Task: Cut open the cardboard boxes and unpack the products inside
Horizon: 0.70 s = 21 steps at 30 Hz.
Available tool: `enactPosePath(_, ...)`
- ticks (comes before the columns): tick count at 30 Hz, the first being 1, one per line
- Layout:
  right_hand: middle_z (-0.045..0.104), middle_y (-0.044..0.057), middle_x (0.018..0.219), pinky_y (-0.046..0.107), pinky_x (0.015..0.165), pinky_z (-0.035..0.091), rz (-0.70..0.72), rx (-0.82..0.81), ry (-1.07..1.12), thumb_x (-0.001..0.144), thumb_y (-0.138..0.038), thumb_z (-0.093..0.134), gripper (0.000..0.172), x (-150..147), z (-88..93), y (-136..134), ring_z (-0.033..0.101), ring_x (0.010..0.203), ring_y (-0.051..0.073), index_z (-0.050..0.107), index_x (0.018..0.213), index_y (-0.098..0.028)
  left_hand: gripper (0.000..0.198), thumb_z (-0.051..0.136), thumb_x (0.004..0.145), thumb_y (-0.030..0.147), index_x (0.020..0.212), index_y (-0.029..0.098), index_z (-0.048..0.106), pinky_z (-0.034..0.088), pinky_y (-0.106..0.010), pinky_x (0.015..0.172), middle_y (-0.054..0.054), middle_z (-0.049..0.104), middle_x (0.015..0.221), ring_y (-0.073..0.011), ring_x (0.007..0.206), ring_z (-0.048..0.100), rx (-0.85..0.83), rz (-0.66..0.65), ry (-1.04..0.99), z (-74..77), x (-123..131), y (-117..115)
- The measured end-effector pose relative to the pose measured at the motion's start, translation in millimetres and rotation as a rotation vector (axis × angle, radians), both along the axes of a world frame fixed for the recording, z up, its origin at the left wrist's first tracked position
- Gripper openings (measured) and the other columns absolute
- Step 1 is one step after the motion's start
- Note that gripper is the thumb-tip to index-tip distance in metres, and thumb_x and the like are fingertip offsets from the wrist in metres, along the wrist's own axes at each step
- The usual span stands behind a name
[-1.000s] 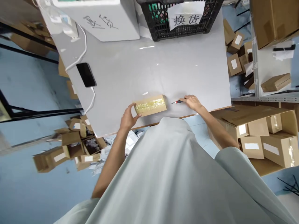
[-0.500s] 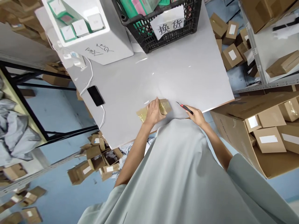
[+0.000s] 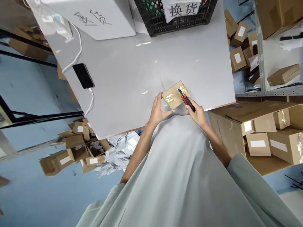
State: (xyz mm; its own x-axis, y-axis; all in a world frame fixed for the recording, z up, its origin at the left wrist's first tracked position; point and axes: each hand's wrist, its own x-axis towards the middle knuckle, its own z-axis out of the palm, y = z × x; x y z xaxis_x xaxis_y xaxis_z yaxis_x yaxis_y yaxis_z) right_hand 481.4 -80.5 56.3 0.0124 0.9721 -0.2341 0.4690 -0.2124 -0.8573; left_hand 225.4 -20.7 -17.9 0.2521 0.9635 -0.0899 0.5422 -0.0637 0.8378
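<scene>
Right hand (image 3: 197, 114), gripping the red-black utility knife (image 3: 187, 100), is being brought onto the taped brown cardboard box (image 3: 171, 96), which is being steadied by the open left hand (image 3: 158, 111).

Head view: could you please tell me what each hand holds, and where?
Right hand grips the utility knife by its handle; left hand holds the taped cardboard box at its left edge.

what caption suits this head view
Left hand steadies a taped box while right hand holds a red cutter over it
</scene>
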Motion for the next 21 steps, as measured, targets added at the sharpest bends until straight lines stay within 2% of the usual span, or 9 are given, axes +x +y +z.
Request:
enactPosePath(2,0.087,0.006,0.112,0.032,0.088,0.067,0.042,-0.019,-0.022,0.116,-0.052,0.051,0.061,-3.3,0.9,2.3,0.082,0.083,0.019,0.059,0.168,-0.021,0.097,0.086,0.087,0.072,0.166,0.024,0.055,0.062,-0.05,0.113,-0.021,0.058,0.168,-0.0369,0.149,0.064,-0.043,0.066,-0.082,3.7,-2.4,9.6)
enactPosePath(5,0.088,0.006,0.11,0.033,0.093,0.067,0.079,-0.054,-0.097,0.116,-0.046,0.052,0.061,-9.1,5.1,4.0,0.084,0.088,0.021,0.055,0.172,-0.022,0.051,0.073,0.101,0.062,0.129,0.02,0.08,0.065,-0.041,0.102,-0.016,0.079,0.137,-0.0281,0.121,0.078,-0.12,0.207,-0.178,10.5,-5.1,35.4)
enactPosePath(8,0.089,0.007,0.115,0.034,0.097,0.065,0.146,-0.065,-0.182,0.116,-0.042,0.052,0.06,-16.7,9.8,7.2,0.085,0.097,0.024,0.054,0.173,-0.023,0.03,0.085,0.091,0.044,0.105,0.018,0.085,0.066,-0.038,0.097,-0.011,0.086,0.112,-0.0249,0.102,0.08,-0.205,0.249,-0.211,14.0,-6.6,59.8)
enactPosePath(12,0.087,0.008,0.132,0.035,0.1,0.064,0.257,-0.046,-0.249,0.117,-0.037,0.049,0.058,-28.0,14.3,16.3,0.085,0.109,0.026,0.054,0.174,-0.026,0.023,0.095,0.08,0.033,0.096,0.017,0.088,0.066,-0.041,0.1,-0.01,0.087,0.104,-0.0268,0.101,0.081,-0.281,0.274,-0.285,16.4,-10.0,73.4)
enactPosePath(21,0.083,0.01,0.143,0.038,0.099,0.064,0.37,-0.045,-0.45,0.118,-0.034,0.045,0.058,-44.6,12.2,36.0,0.083,0.117,0.031,0.051,0.175,-0.025,0.031,0.106,0.066,0.038,0.082,0.02,0.087,0.069,-0.046,0.099,-0.008,0.086,0.094,-0.0311,0.1,0.082,-0.321,0.322,-0.333,13.4,-12.3,81.7)
